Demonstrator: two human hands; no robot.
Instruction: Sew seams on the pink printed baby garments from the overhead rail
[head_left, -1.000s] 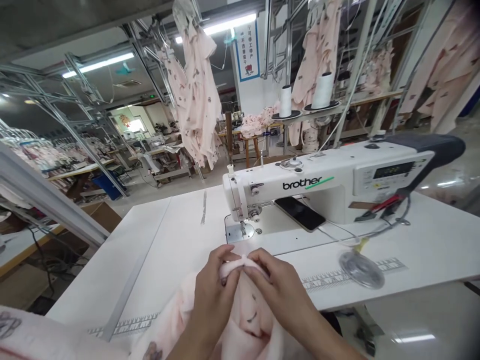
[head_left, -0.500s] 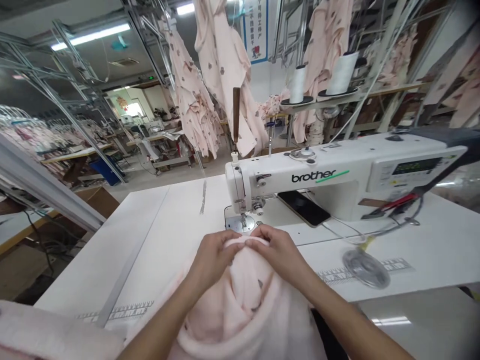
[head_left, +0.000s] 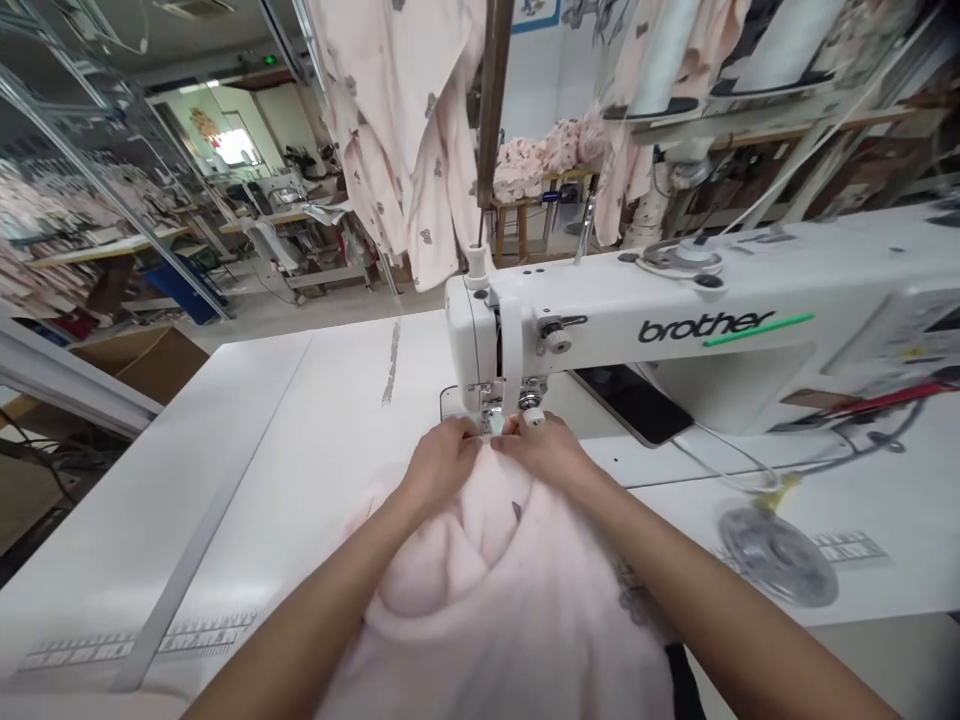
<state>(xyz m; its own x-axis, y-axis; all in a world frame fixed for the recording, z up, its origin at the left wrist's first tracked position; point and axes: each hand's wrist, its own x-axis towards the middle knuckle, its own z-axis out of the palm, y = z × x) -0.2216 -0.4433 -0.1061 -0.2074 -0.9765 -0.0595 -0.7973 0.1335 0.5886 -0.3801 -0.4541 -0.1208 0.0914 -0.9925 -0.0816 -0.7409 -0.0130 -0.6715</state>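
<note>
Head cam: pink fabric [head_left: 510, 610] cut off @ btm; presser ft. [head_left: 492, 417] blurry

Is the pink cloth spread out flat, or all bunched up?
Bunched up: the pink cloth shows deep, curving folds just below the left hand and the right hand.

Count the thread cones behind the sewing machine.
2: a narrower cone at upper right, a wider cone farther right, both cut by the top edge; others may be hidden.
</note>
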